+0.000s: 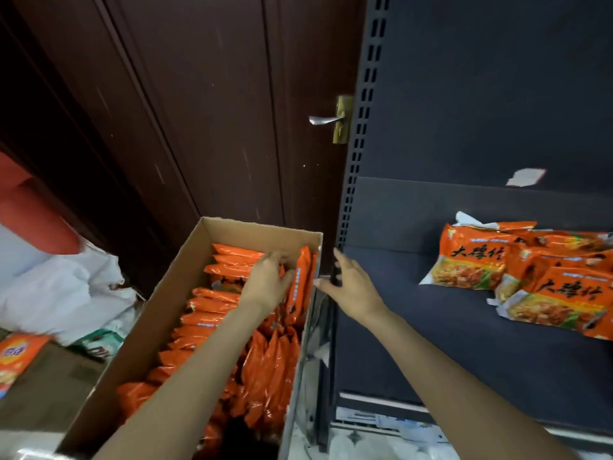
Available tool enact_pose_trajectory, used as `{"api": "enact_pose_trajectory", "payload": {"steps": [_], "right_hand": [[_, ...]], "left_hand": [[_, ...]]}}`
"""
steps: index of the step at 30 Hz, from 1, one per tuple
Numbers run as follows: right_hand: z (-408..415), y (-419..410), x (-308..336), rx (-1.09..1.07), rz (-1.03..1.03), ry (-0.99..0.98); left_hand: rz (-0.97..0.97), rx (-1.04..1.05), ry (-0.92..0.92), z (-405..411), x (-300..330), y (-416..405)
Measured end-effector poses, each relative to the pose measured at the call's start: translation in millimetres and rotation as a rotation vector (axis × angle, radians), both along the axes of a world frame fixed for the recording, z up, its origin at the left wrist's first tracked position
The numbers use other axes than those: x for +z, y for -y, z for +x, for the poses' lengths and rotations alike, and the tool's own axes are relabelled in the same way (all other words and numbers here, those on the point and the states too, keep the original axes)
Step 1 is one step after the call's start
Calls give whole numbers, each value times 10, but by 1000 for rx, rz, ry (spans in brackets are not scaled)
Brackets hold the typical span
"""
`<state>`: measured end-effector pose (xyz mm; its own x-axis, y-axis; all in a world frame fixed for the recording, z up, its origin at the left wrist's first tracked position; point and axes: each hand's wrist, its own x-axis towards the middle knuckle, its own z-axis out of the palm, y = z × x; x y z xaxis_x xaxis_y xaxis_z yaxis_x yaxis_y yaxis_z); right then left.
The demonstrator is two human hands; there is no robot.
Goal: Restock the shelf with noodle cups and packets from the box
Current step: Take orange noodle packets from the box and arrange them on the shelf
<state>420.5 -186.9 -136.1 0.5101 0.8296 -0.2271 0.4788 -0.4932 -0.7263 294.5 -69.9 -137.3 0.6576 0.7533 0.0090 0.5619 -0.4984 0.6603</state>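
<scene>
An open cardboard box stands at the lower left, packed with several orange noodle packets on edge. My left hand reaches into the box's far end, its fingers curled onto the tops of packets there; an actual grip cannot be made out. My right hand hovers with fingers spread at the box's right rim, beside the shelf upright. Several orange noodle packets lie in a loose pile on the dark shelf at the right.
A dark brown door with a metal handle stands behind the box. The perforated shelf upright runs between the door and the shelf. White bags and an orange packet lie at the left.
</scene>
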Motion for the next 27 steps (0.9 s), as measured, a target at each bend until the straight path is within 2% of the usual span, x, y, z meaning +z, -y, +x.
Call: {"api": "enact_pose_trajectory", "payload": {"steps": [5, 8, 15, 20, 24, 27], "right_hand": [[-89, -105, -74, 35, -14, -95], [-113, -104, -97, 44, 13, -160], [-103, -113, -93, 35, 34, -222], [-93, -103, -109, 34, 47, -255], [-90, -109, -137, 30, 47, -265], [-84, -114, -160, 20, 53, -285]], "left_hand": [[-223, -123, -151, -42, -231, -167], [-295, -181, -150, 17, -341, -153], [-296, -88, -165, 155, -455, -152], [-264, -71, -110, 67, -505, -237], [-231, -182, -65, -98, -571, -297], [-111, -315, -90, -134, -554, -241]]}}
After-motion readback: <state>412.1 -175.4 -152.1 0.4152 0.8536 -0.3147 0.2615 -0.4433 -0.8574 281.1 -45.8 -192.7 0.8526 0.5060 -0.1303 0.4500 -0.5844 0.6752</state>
